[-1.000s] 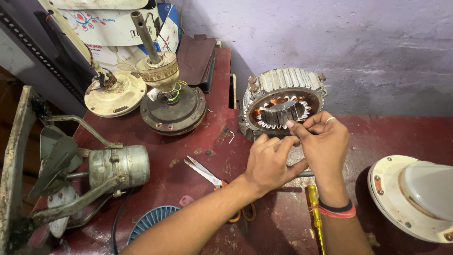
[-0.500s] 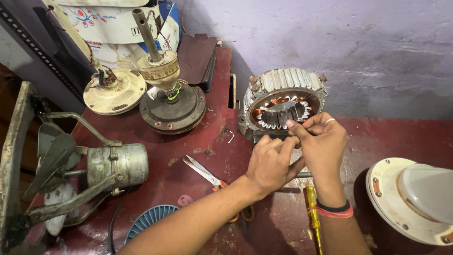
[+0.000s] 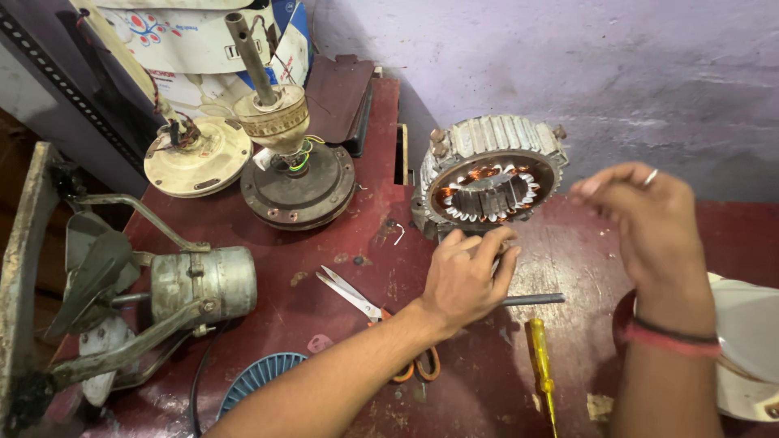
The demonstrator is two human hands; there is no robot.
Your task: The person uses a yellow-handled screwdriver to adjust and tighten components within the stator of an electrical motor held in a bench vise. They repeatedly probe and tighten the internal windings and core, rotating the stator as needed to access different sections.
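Observation:
A finned metal motor stator [image 3: 491, 182] with copper windings stands on edge on the dark red table [image 3: 341, 243], facing me. My left hand [image 3: 466, 276] reaches in from the lower left, its fingers together against the stator's lower front rim. Whether anything small is pinched between them is hidden. My right hand [image 3: 641, 223] hovers blurred to the right of the stator, clear of it, fingers loosely apart. It wears a ring and a red and black wristband.
Orange-handled scissors [image 3: 357, 298], a thin metal rod [image 3: 531, 300] and a yellow screwdriver [image 3: 542, 365] lie near my hands. A dark ceiling fan motor [image 3: 296, 191], a cream cover [image 3: 197, 156] and a grey fan motor on a bracket [image 3: 203, 284] sit left. A white housing [image 3: 746, 349] sits right.
My right hand has let go at the stator's front and swung up and to the right. My left hand has stayed at the stator's lower rim.

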